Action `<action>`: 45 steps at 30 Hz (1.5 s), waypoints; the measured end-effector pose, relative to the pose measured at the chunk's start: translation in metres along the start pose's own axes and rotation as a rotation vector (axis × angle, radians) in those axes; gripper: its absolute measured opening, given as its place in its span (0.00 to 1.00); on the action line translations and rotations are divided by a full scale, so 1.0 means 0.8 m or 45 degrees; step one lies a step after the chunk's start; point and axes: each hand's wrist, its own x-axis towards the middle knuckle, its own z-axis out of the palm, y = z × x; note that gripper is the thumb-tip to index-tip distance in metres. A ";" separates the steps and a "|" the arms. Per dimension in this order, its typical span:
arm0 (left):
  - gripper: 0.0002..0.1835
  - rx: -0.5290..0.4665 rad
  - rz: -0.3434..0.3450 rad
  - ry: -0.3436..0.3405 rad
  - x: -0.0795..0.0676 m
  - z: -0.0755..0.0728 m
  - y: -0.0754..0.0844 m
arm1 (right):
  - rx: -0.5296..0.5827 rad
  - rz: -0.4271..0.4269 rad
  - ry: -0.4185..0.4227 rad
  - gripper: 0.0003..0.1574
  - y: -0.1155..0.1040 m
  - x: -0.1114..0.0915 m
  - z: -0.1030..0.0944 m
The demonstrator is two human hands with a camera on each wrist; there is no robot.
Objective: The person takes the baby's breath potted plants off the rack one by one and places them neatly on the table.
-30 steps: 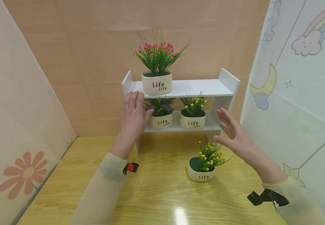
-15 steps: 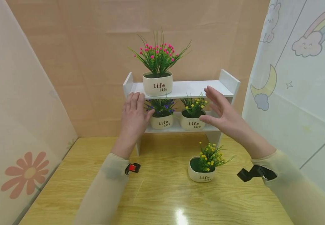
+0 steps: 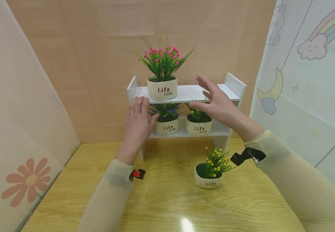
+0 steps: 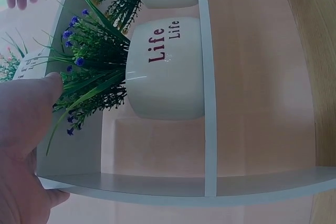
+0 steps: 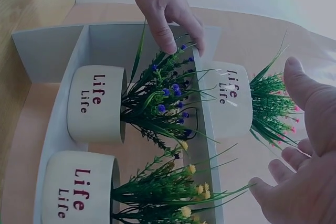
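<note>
My left hand (image 3: pixel 138 122) grips the upper left corner of a white two-tier shelf (image 3: pixel 205 91), its fingers over the top board and its thumb in front. My right hand (image 3: pixel 218 104) is open and holds nothing, in front of the top tier, thumb and fingers apart. Nearby on the top board, at the left, stands a cream "Life" pot of pink flowers (image 3: pixel 162 88). Below, a pot of purple flowers (image 4: pixel 165 69) stands beside a pot of yellow flowers (image 5: pixel 79 187). In the right wrist view, the pink-flowered pot is beyond my right fingers.
Another cream pot with yellow flowers (image 3: pixel 208 180) stands on the wooden table (image 3: pixel 161 199), in front of the shelf's right end. A peach cloth (image 3: pixel 97 64) hangs behind, and pale printed panels (image 3: pixel 306 106) border the sides.
My right hand has moved left and up from beside the shelf's right end to in front of the top tier. My left hand and the pots have stayed put.
</note>
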 end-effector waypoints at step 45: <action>0.42 0.026 -0.008 -0.024 0.006 0.004 -0.012 | -0.153 0.147 -0.098 0.68 -0.009 0.128 0.045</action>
